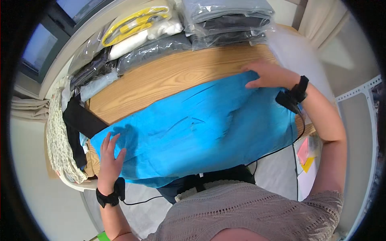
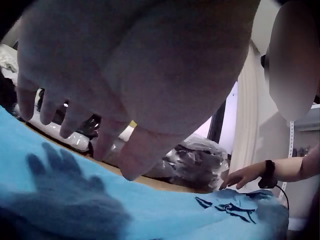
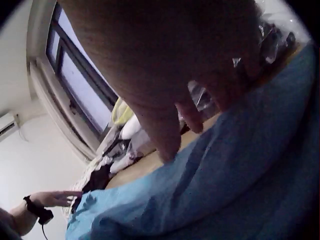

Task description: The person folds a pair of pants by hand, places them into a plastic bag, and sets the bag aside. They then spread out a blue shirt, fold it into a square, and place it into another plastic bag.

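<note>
"What are the hands gripping?"

"The left hand (image 1: pixel 110 158) is released: its fingers are extended and slightly apart, above the left end of a blue cloth (image 1: pixel 193 132). In the left wrist view its shadow (image 2: pixel 65 185) falls on the fabric."

"And the right?"

"The right hand (image 1: pixel 273 76) is loose too, fingers reaching past the cloth's far edge near its right end, the thumb over the fabric. I cannot tell whether the fingertips touch it."

"Where does the cloth lie?"

"Stretched lengthwise across the near part of a wooden table (image 1: pixel 177 76), with small wrinkles around its middle. Its near side comes close to the person's waist."

"What's on the wrists?"

"Each has a black strap with a small device: the left strap (image 1: pixel 107 197) and the right strap (image 1: pixel 299 89), both with a cable."

"Around the cloth?"

"At its left corner there's a folded black cloth (image 1: pixel 86 119), and left of that a patterned cloth (image 1: pixel 58 134) draped by a pale basket (image 1: pixel 76 186). Along the table's far side sit clothes in clear bags: a yellow and grey bundle (image 1: pixel 134 26) on the left, a grey stack (image 1: pixel 229 24) on the right."

"Farther out?"

"A window (image 1: pixel 38 48) at upper left, a beige curtain (image 1: pixel 327 20) at upper right. Below, the person wears a knitted top (image 1: pixel 241 205)."
</note>
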`<control>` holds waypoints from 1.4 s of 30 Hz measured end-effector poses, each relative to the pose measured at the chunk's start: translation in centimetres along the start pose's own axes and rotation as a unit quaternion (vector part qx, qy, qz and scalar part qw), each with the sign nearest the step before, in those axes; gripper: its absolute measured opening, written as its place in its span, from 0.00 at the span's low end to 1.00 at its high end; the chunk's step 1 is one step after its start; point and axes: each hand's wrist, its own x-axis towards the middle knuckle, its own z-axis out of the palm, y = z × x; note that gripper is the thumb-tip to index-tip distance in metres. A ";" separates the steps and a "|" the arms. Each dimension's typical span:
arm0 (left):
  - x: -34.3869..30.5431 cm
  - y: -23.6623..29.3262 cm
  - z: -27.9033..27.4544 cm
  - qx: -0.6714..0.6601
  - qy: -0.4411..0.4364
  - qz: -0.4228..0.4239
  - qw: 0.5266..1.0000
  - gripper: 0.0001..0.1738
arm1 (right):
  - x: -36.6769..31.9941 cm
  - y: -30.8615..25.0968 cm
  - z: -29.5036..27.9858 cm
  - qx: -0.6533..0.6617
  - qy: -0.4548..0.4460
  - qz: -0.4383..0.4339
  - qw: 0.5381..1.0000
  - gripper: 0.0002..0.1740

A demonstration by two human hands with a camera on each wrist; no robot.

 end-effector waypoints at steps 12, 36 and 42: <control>-1.9 -2.2 3.6 -0.058 -0.075 -0.033 0.995 0.34 | 8.4 -8.8 5.6 0.093 -0.064 -0.062 0.992 0.13; 2.5 -11.5 -0.9 0.044 0.101 0.094 0.989 0.35 | 1.6 2.4 2.1 0.036 -0.002 0.048 0.998 0.29; 4.8 -12.1 -1.0 0.044 0.006 0.028 0.999 0.26 | 0.9 3.0 2.6 -0.012 0.005 0.105 0.994 0.29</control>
